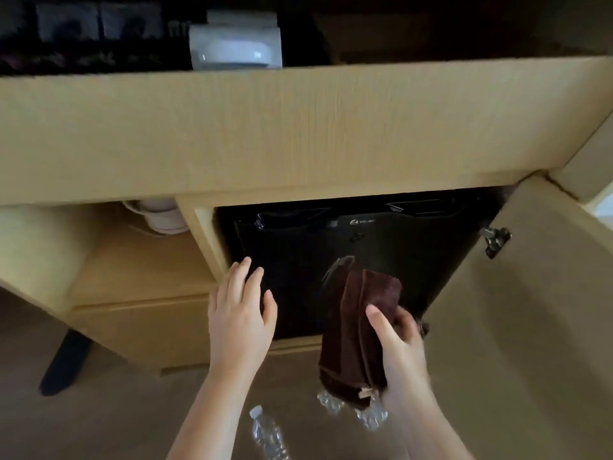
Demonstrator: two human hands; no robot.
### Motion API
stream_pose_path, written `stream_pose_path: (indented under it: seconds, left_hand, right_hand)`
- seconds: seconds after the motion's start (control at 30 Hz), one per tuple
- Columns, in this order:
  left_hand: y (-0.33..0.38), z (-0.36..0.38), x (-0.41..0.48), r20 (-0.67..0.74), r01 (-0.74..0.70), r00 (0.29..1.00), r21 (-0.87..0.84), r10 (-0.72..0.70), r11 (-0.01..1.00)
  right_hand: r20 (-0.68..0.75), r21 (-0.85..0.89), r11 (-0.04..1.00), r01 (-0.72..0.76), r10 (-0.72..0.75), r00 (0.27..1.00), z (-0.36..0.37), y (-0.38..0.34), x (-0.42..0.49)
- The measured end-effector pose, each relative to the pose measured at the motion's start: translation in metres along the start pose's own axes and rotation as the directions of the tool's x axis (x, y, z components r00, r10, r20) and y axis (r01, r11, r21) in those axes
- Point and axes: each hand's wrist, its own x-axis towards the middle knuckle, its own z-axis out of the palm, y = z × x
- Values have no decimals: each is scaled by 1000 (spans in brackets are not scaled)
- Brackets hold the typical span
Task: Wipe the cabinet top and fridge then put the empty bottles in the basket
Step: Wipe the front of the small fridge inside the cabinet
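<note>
A black mini fridge (pixel 391 260) sits inside the light wood cabinet, below the cabinet top (pixel 298 127). My right hand (pixel 398 353) grips a folded dark brown cloth (pixel 358 327) in front of the fridge door. My left hand (pixel 242 310) is spread open at the fridge door's left edge, holding nothing. A clear empty bottle (pixel 267 436) lies on the floor below my hands. Two more clear bottles (pixel 371 418) lie partly hidden under the cloth. No basket is in view.
The cabinet door (pixel 530 310) stands open on the right, with a metal hinge (pixel 494 240). A shelf to the left holds white cups (pixel 162 217). A white box (pixel 235 51) sits at the back of the cabinet top. A dark chair leg (pixel 63 363) stands at the left.
</note>
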Motion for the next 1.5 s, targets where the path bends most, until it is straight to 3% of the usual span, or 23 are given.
stream_pose_path:
  seconds: [0.23,0.37,0.47,0.57,0.73,0.9,1.07,1.33,1.4,1.5]
  left_hand:
    - [-27,82,-17,-66,-26,998,-9,25,1000]
    - [-32,106,-18,-140,-26,990,-27,22,999]
    - [-32,121,-14,-171,-28,985,-37,21,999]
    - [-28,132,-8,-167,-12,986,-41,5,999]
    - [-30,142,3,-185,-8,983,2,9,1000]
    - [-41,145,11,-237,-86,966,78,102,993]
    - [-64,137,32,-259,-238,921,221,292,946]
    - [-64,135,32,-271,-252,916,182,295,950]
    - [-64,135,32,-264,-249,920,178,290,952]
    - [-65,136,32,-260,-250,920,188,294,950]
  right_hand:
    - [-23,112,989,98,-96,995,8,81,52]
    - [-110,280,949,144,-117,987,9,100,74]
    - [-200,304,914,267,-213,956,7,101,91]
    - [-304,228,856,465,-391,869,4,94,107]
    - [-381,-5,660,752,-696,608,7,70,130]
    - [-306,-230,490,841,-857,416,24,61,151]
    - [-84,-523,250,815,-966,243,29,88,165]
    - [414,-628,-163,761,-898,149,14,136,168]
    - [440,-622,-227,749,-893,95,12,120,168]
    - [334,-619,-227,752,-943,-9,24,83,164]
